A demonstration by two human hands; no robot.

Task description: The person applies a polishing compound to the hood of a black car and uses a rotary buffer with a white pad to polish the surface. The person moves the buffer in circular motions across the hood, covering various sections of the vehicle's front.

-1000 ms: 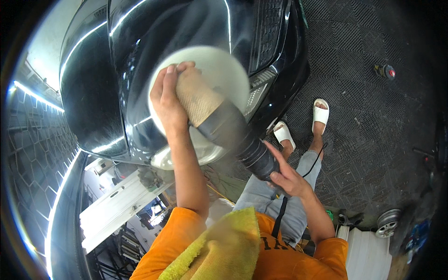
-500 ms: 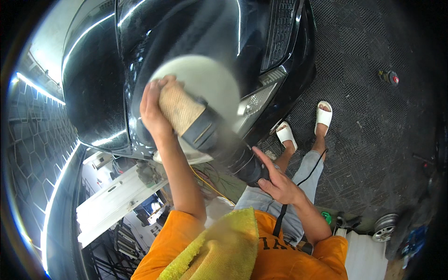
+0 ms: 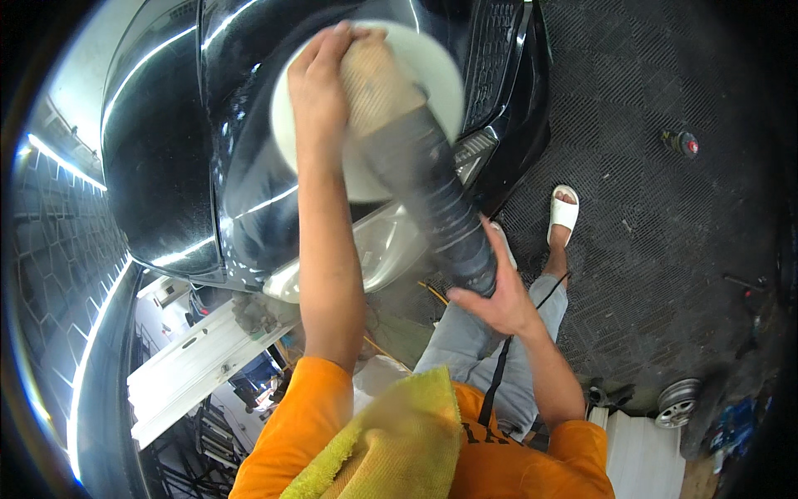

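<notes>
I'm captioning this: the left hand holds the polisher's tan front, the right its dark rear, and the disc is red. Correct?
The colour is wrong: the head view shows an off-white disc. The left hand holds the polisher's tan front, the right hand its dark rear.

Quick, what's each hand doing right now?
Left hand: closed, holding the polisher at its tan front end.
Right hand: closed, holding the same polisher by its black rear end.

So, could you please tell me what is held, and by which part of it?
A long black polisher with a round whitish pad: the left hand holds its tan-covered head, the right hand its rear end.
</notes>
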